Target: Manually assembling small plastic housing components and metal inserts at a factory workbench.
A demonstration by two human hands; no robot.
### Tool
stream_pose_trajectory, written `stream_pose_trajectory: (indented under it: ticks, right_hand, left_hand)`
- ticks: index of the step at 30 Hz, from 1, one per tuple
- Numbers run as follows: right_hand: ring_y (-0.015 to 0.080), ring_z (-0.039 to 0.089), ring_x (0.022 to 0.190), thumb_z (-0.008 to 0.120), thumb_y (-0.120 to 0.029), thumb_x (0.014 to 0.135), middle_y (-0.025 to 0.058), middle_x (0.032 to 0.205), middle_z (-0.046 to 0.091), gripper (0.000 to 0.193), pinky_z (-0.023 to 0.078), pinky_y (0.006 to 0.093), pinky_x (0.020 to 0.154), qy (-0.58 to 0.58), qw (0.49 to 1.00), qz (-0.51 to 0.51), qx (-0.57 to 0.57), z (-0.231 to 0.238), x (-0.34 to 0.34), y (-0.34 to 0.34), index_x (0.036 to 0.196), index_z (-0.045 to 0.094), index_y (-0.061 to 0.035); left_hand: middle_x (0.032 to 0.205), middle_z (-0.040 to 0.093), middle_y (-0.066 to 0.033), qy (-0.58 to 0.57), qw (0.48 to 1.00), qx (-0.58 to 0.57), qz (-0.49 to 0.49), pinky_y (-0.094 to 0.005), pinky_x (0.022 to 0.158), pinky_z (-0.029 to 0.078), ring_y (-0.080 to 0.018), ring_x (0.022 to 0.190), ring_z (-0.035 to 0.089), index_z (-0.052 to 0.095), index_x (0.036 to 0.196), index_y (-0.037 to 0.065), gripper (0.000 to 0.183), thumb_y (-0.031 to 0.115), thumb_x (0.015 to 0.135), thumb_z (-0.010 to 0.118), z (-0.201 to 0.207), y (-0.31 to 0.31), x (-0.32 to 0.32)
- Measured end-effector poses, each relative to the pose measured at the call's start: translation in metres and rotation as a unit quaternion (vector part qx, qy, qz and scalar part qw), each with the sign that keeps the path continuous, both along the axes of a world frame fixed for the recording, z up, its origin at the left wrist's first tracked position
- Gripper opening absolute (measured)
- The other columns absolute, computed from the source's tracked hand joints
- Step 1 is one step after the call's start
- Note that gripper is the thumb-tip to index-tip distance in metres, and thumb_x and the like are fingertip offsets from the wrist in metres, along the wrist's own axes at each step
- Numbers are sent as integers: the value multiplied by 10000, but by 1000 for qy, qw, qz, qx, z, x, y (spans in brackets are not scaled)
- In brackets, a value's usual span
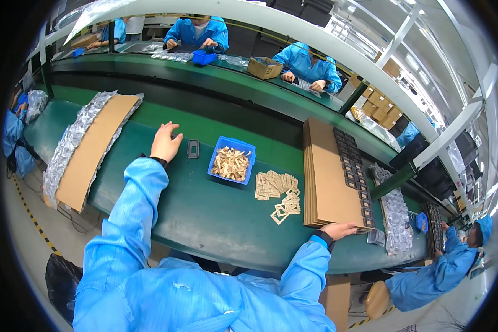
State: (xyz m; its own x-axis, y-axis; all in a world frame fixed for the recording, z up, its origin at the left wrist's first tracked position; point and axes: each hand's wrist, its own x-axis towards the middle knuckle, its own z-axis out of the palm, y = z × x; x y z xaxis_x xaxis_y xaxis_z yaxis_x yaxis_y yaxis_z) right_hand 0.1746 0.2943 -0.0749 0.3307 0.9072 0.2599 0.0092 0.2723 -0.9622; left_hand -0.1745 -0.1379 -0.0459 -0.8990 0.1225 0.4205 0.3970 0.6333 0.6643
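My left hand [166, 144] hovers over the left part of the green bench, fingers apart. A small dark bit shows by its fingertips; I cannot tell what it is. Just right of it lies a small black rectangular frame [193, 156]. My right hand [339, 230] rests at the near edge of a stack of cardboard sheets [329, 188], fingers stretched out. Rows of black frames [349, 166] line the right side of that stack. Between the hands stand a blue bin [213, 171] of cream-coloured strips [231, 164] and a loose pile of flat cream frames [276, 185].
Bagged parts [72, 144] lie under a cardboard sheet [97, 152] at the left. More bagged parts [395, 221] lie right of the stack. A green conveyor belt [205, 113] runs behind the bench. Co-workers in blue [196, 34] sit across it; another person [437, 271] works at the right.
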Motion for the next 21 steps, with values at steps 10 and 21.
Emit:
stream_pose_trajectory:
  ticks: [10, 21]
  right_hand:
    - [407, 128, 1532, 564, -279, 1022, 295, 1639, 83, 785, 159, 504, 1232, -100, 892, 83, 432, 33, 5, -55, 1589, 101, 3]
    - [315, 721, 864, 702, -6, 840, 168, 937, 729, 132, 568, 388, 768, -303, 709, 463, 437, 95, -24, -103, 971, 716, -1]
  left_hand:
    - [1456, 545, -134, 106, 961, -184, -175, -530, 1158, 332, -364, 1447, 374, 719, 1175, 123, 269, 204, 932, 636, -2, 10, 39]
    - [1156, 620, -119, 48, 907, -154, -390, -438, 953, 509, -333, 1164, 577, 731, 1076, 97, 289, 210, 813, 765, 14, -2, 220]
